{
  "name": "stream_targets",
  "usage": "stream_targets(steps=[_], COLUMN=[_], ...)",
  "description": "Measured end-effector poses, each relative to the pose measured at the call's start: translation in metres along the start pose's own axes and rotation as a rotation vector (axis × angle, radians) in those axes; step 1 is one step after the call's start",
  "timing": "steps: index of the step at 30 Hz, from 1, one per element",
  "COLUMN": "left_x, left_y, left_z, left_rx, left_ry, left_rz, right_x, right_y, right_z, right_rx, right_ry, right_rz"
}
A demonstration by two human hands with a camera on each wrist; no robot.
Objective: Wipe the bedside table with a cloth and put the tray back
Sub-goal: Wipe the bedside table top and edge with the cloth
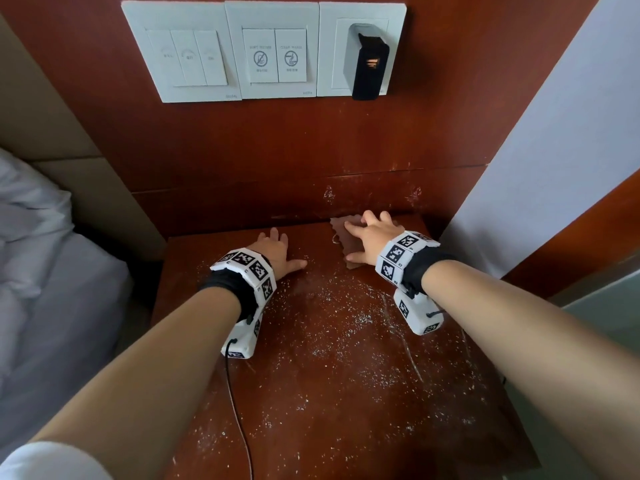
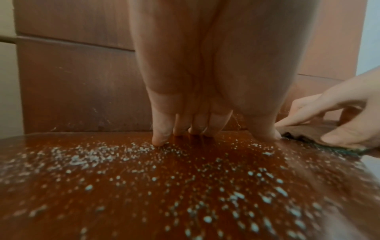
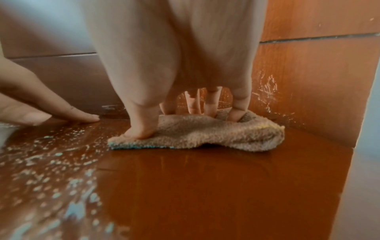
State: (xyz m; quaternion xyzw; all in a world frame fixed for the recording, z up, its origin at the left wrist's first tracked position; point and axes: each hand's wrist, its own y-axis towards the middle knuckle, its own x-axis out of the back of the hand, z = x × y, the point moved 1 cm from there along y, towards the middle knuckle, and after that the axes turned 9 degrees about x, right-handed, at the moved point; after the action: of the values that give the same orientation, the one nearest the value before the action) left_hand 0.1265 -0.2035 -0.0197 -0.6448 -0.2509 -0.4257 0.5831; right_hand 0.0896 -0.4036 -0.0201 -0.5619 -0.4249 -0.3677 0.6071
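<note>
The reddish wooden bedside table (image 1: pixel 332 393) is speckled with white droplets over its middle and front. A folded brown cloth (image 1: pixel 346 237) (image 3: pixel 197 133) (image 2: pixel 304 131) lies at the table's back right, by the rear panel. My right hand (image 1: pixel 372 233) (image 3: pixel 185 113) lies flat on the cloth, its straight fingers and thumb pressing it down. My left hand (image 1: pixel 277 252) (image 2: pixel 193 131) rests open on the bare wood to the cloth's left, fingertips touching the top. No tray is in view.
A wood wall panel (image 1: pixel 277 150) with white switch plates (image 1: pixel 228 53) and a black plug (image 1: pixel 369 69) rises behind the table. A bed with white linen (image 1: pixel 45 271) is at left, a white wall (image 1: pixel 561 133) at right. A thin black cable (image 1: pixel 239 417) trails from my left wrist.
</note>
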Motion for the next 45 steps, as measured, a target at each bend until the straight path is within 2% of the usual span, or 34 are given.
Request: stream_targets(steps=[10,24,37,45], left_x=[-0.009,-0.012,-0.013,-0.013], left_y=[0.0,0.001,0.004,0.004], left_z=[0.0,-0.003,-0.004,-0.006], left_rx=[0.014,0.013,0.017,0.021], left_ry=[-0.059,-0.043,-0.063,-0.052], left_rz=[0.005,-0.01,0.002,-0.009], right_x=[-0.008,0.009,-0.005,0.001], right_y=[-0.021,0.014,-0.011,0.0], right_z=[0.012,0.017,0.032,0.034], right_rx=[0.077,0.06,0.181,0.171], right_ry=[-0.11,-0.076,-0.162,-0.125], right_rz=[0.041,0.048,0.007,0.009])
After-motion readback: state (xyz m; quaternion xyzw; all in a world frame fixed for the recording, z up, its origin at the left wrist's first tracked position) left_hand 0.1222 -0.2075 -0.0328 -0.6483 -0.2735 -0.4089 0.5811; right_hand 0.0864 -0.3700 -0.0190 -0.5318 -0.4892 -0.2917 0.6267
